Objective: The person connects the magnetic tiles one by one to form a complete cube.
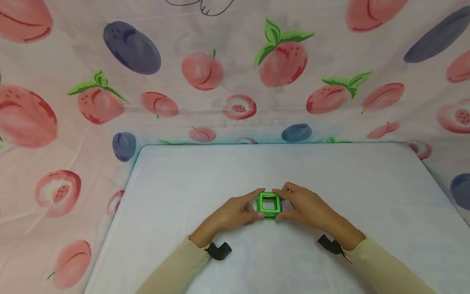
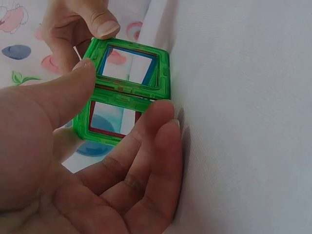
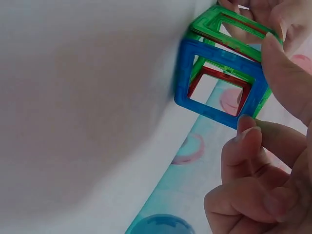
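Note:
A small cube of see-through magnetic tiles (image 1: 271, 214) with open square middles stands on the white table between both hands. Green tiles (image 2: 165, 73) form the two sides seen in the left wrist view. On the right hand's side is a blue tile (image 3: 183, 73), and through it a red tile (image 3: 222, 74) shows. My left hand (image 1: 233, 212) holds the cube's left side between thumb and forefinger, its other fingers curled loosely below. From the right, my right hand (image 1: 308, 206) pinches the cube at the blue tile's edge with thumb and fingers.
The white tabletop (image 1: 191, 175) reaches to a back edge along a fruit-print cloth (image 1: 238, 81), which also hangs at both sides. A black curved piece (image 1: 219, 251) sits at the left wrist, and a similar black piece (image 1: 329, 245) at the right.

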`<action>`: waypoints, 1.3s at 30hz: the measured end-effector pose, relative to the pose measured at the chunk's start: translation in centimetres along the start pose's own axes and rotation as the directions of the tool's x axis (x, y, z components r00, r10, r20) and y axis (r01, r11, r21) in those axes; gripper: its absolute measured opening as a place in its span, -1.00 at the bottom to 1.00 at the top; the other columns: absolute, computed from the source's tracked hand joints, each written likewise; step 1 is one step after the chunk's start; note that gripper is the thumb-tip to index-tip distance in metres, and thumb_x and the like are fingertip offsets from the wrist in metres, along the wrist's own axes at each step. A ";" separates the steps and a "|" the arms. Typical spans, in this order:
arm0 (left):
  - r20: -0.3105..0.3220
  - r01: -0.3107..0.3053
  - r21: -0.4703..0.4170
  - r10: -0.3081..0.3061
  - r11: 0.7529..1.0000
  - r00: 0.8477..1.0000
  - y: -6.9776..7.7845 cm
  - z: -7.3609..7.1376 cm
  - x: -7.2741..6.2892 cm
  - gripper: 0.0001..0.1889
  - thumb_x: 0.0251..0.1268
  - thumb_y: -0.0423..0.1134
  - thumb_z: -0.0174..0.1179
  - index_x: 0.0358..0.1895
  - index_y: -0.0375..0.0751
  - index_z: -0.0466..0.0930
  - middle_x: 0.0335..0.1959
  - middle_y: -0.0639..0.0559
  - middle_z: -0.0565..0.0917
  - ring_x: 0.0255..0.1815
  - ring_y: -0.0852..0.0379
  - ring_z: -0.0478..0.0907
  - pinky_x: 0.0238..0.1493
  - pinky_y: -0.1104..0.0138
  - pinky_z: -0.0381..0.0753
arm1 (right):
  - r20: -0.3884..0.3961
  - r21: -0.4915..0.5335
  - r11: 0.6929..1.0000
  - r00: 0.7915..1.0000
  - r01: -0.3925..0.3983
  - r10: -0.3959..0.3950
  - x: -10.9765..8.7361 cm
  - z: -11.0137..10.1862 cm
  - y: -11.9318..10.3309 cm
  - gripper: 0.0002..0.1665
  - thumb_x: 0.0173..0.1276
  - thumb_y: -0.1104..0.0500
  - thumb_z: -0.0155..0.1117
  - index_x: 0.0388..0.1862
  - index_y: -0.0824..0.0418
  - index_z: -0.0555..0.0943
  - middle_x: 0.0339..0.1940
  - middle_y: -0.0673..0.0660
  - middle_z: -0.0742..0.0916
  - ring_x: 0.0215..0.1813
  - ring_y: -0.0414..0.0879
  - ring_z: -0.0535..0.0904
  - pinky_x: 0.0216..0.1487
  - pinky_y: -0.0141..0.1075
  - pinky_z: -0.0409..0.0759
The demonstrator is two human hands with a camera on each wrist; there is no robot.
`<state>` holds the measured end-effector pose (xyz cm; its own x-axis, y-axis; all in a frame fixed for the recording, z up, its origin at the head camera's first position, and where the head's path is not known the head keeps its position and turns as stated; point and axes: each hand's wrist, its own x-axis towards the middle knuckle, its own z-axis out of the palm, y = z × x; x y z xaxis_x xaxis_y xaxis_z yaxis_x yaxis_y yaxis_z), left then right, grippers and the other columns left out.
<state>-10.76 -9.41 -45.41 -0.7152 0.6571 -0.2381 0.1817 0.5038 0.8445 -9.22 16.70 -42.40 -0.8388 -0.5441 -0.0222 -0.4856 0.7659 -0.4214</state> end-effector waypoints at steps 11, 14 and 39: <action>0.013 0.025 0.003 -0.025 1.000 1.000 -0.2 0.0 0.2 -0.18 0.43 0.06 0.27 0.64 0.05 0.11 -0.35 0.20 0.75 -0.38 0.27 0.66 -0.13 0.37 0.57 | -0.028 0.184 0.982 0.999 -0.035 0.041 -0.6 1.3 1.4 -0.02 0.06 -0.08 0.65 0.38 0.36 0.52 -0.26 -0.06 0.62 -0.44 -0.34 0.36 -0.40 -0.46 0.41; 0.009 0.023 -0.013 -0.023 1.000 1.000 -0.2 0.0 0.2 -0.22 0.45 0.05 0.26 0.63 0.05 0.14 -0.37 0.17 0.72 -0.38 0.25 0.65 -0.17 0.38 0.56 | -0.051 0.192 0.981 0.998 -0.017 0.027 -0.7 1.6 1.5 -0.09 0.09 -0.08 0.63 0.34 0.35 0.56 -0.27 -0.06 0.63 -0.43 -0.31 0.38 -0.40 -0.46 0.41; 0.026 0.044 -0.005 -0.044 0.999 0.999 -0.2 0.2 -0.1 -0.23 0.51 0.09 0.17 0.66 0.10 0.05 -0.35 0.09 0.69 -0.40 0.24 0.61 -0.17 0.37 0.53 | -0.086 0.248 0.969 0.996 0.019 0.003 -1.2 2.5 1.5 -0.10 0.28 -0.02 0.49 0.46 0.42 0.41 -0.21 -0.10 0.63 -0.34 -0.40 0.40 -0.33 -0.45 0.48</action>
<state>-10.65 -9.48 -45.67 -0.7051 0.6482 -0.2874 0.1465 0.5298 0.8354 -8.35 17.60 -45.22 -0.8582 -0.5104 0.0545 -0.4249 0.6468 -0.6333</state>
